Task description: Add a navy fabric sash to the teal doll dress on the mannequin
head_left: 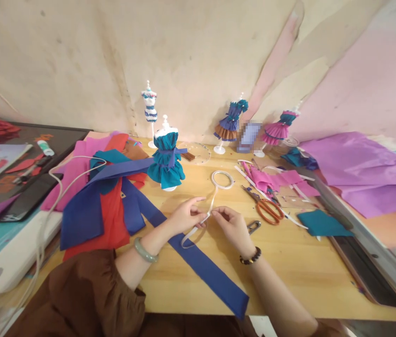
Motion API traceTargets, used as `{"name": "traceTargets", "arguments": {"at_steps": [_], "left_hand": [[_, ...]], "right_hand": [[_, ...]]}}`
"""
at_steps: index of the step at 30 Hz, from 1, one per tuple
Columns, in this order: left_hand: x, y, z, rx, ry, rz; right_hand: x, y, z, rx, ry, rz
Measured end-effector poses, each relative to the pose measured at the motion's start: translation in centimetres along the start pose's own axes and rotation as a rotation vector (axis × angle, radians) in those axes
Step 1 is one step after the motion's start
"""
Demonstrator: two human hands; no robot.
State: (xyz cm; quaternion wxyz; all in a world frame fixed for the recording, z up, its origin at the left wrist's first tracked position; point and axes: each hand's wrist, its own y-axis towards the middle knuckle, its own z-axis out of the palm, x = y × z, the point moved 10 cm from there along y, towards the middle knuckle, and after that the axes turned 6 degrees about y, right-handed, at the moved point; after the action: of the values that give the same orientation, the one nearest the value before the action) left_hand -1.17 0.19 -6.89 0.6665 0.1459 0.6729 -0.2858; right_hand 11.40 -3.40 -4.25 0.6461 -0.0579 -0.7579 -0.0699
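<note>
Directions are taken from the fingertips. Both hands meet mid-surface. Left hand: thumb and index finger pinched on the tape, other fingers extended. Right hand: narrow, fingertips pinched on the same tape just beside the left. The roll lies flat at 1 o'clock, joined to the hands by the strip; the tail curls at 8 o'clock.

Obstructions: a blue band runs from 10 to 5 o'clock, passing beneath the left forearm and the tail. Scissors lie at 3 o'clock, near the right hand; pink scraps at 2. A teal-dressed form stands upright at 10 to 11, just beside the fabric pile at 9.
</note>
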Motion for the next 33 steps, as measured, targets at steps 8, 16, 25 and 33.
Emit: {"name": "traceTargets", "arguments": {"at_steps": [8,16,25,33], "left_hand": [[-0.5,-0.2,-0.3,-0.038,0.064,0.029],[-0.6,-0.3,-0.8,-0.072,0.068,0.085],[-0.4,0.0,0.3,-0.025,0.023,0.131],[0.5,0.7,0.1,-0.024,0.128,0.122]], "right_hand": [[-0.5,-0.1,-0.8,-0.049,0.062,0.043],[1.2,-0.7,0.4,0.030,-0.153,-0.192],[1.5,-1.0,1.1,0.051,-0.165,-0.251],[0.9,-0.8,0.6,0.037,-0.176,-0.205]]}}
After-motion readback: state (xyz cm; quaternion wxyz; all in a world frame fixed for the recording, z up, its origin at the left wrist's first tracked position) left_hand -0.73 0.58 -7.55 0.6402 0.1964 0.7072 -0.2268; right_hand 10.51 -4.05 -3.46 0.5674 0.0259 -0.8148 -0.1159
